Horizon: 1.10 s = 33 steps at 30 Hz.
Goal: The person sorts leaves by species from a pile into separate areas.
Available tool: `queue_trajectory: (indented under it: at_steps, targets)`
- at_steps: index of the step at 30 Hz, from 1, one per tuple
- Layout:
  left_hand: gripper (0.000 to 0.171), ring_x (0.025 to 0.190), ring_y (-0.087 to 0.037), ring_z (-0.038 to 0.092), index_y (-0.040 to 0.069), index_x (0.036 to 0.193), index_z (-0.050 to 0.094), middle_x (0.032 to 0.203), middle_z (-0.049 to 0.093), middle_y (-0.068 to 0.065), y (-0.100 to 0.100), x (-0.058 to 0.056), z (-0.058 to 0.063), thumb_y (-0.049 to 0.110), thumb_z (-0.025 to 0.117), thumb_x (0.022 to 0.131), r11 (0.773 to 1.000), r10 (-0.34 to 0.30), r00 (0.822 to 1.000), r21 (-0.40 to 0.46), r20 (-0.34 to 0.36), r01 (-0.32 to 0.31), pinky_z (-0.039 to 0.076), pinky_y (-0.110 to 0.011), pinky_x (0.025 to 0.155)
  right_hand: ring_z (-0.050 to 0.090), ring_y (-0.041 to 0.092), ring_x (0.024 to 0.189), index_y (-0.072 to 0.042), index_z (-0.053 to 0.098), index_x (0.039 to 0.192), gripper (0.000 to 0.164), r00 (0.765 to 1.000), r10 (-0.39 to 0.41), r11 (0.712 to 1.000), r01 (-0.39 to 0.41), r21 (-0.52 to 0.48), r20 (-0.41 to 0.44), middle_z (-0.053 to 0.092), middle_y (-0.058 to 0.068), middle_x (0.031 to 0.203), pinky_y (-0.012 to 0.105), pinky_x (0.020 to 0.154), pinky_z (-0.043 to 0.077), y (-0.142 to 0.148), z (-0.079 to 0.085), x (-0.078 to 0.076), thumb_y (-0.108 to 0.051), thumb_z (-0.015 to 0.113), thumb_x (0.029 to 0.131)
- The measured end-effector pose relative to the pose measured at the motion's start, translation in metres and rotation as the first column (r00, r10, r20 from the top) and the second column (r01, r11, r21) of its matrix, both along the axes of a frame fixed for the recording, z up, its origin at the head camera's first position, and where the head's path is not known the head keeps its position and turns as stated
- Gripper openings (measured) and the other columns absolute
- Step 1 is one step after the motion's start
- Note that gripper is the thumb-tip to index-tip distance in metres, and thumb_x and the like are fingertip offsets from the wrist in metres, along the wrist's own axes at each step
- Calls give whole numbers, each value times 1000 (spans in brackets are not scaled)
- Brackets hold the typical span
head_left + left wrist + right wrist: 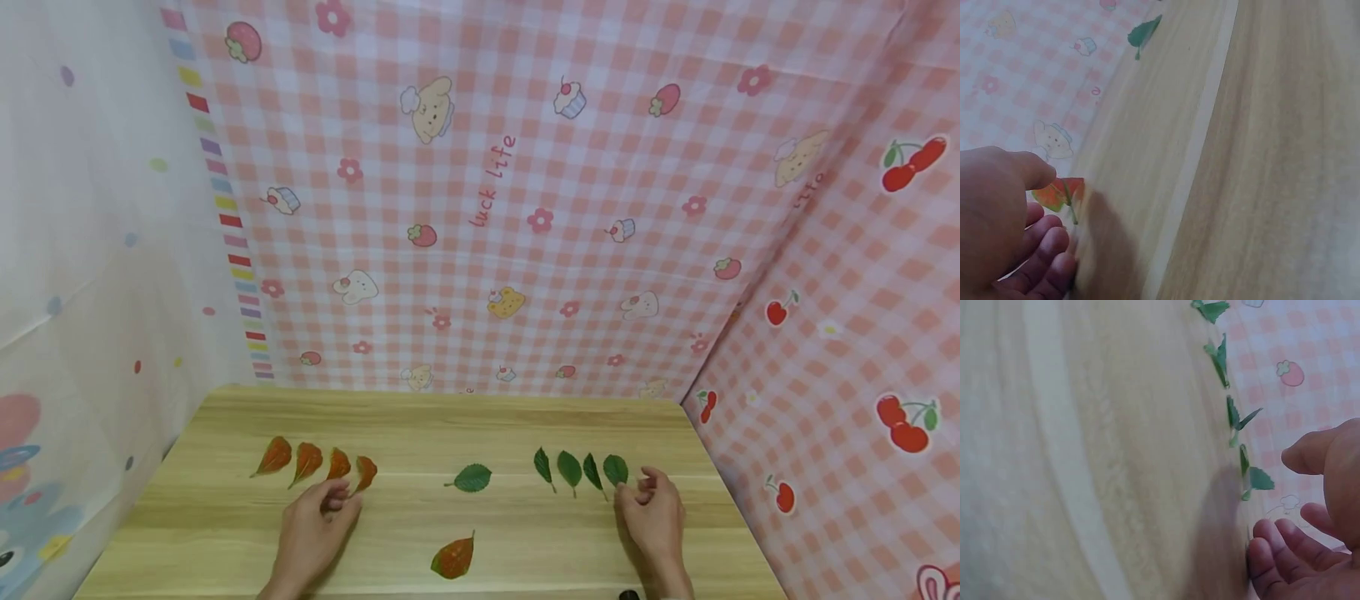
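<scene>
Several orange-red leaves (307, 460) lie in a row on the left of the wooden table. My left hand (317, 521) is at the near side of the row's right end, beside the rightmost orange leaf (367, 472). In the left wrist view its thumb and loosely bent fingers stand apart, with an orange leaf (1060, 194) seen beyond them. On the right, several green leaves (568, 469) form another row. My right hand (654, 515) rests just right of the last green leaf (616, 469), fingers relaxed and holding nothing. Whether either hand touches a leaf, I cannot tell.
Between the rows lies a single green leaf (473, 478). Nearer the front edge is one orange-red leaf (453, 558). A small dark object (628, 595) shows at the bottom edge. Checked cloth (480, 267) hangs behind the table (420, 408), with more cloth at both sides.
</scene>
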<state>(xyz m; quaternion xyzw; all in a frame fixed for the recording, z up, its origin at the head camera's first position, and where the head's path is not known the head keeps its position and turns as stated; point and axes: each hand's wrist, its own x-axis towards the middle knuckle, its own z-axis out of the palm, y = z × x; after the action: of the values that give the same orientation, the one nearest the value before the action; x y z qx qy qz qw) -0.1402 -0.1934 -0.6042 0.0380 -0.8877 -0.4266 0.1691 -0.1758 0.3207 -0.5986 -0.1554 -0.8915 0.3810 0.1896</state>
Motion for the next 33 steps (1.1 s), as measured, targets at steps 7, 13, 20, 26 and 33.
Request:
queue_trajectory:
  at_steps: [7,13,20,26,33]
  targets:
    - [26,87,-8,73,1,118,82,103,83,-5,6,15,11,12,91,96,998,-48,998,-40,-35,47,60,-21,73,71,38,112,4,67,144,50,994,3,1000,-3,-6,-105,72,24,125,33,89,52,-14,10,9,-11,84,99]
    - [31,99,-17,81,5,124,82,109,85,-1,26,26,18,16,91,97,988,-151,988,28,19,150,68,-31,90,72,39,116,4,69,141,49,966,116,993,-104,61,-233,76,24,129,37,93,61,-39,24,11,-4,88,96]
    - [35,105,-20,81,10,126,81,114,84,0,51,34,18,25,92,97,949,-314,947,60,64,311,66,-36,96,72,39,129,5,69,140,50,929,272,962,-257,88,-252,76,20,139,59,106,60,-74,32,13,-3,89,95]
    - [45,113,-25,78,6,133,77,125,82,-4,64,37,14,36,88,100,884,-467,877,29,110,467,64,-35,98,73,46,130,6,69,138,48,857,418,908,-399,127,-302,76,23,137,67,104,61,-107,28,11,1,88,94]
    - [49,113,-26,77,2,134,75,125,81,-8,77,36,5,37,86,102,829,-559,822,38,107,558,63,-34,98,74,43,129,-2,71,138,44,821,523,851,-515,101,-228,77,22,138,64,104,62,-139,24,9,-3,87,97]
